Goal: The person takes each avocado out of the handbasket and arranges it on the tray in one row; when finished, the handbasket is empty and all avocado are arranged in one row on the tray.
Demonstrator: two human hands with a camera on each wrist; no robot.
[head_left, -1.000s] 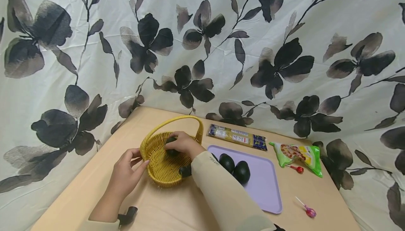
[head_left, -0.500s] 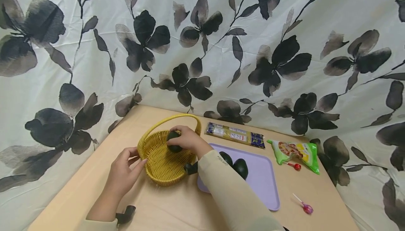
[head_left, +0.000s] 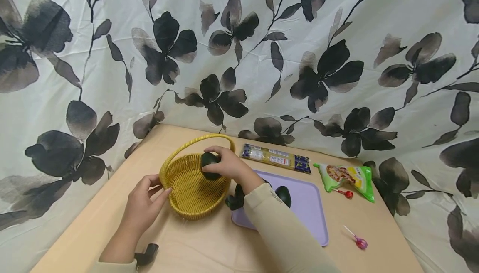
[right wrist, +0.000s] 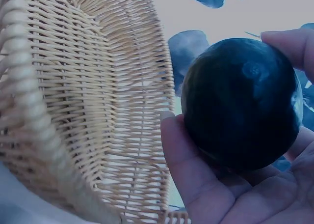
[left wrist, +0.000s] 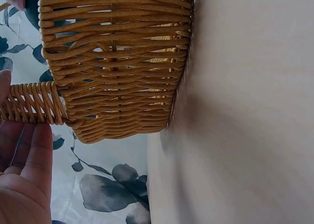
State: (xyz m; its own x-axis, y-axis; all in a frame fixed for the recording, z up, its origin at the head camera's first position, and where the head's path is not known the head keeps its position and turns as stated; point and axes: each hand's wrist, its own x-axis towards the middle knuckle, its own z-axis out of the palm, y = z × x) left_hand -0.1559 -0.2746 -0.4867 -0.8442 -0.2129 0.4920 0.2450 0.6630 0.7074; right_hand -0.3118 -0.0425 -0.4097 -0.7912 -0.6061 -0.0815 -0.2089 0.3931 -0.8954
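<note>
A yellow wicker basket (head_left: 188,185) with an arched handle stands on the tan table. My right hand (head_left: 226,165) grips a dark avocado (head_left: 210,166) just above the basket's far side; in the right wrist view the avocado (right wrist: 241,102) fills my curled fingers, with the basket wall (right wrist: 88,111) to its left. My left hand (head_left: 144,204) rests with straight fingers against the basket's near-left rim; the left wrist view has its fingers (left wrist: 29,160) beside the handle base (left wrist: 32,103). One more avocado (head_left: 283,195) lies on the purple tray (head_left: 310,215), partly hidden by my sleeve.
A long pasta packet (head_left: 276,158) lies behind the tray. A green snack bag (head_left: 346,176) and a red lollipop (head_left: 344,193) sit at the right, a pink lollipop (head_left: 357,241) nearer the front. Flowered cloth (head_left: 239,57) hangs behind the table.
My right hand has lifted the avocado from inside the basket up toward its far rim. The left hand has stayed at the basket's rim.
</note>
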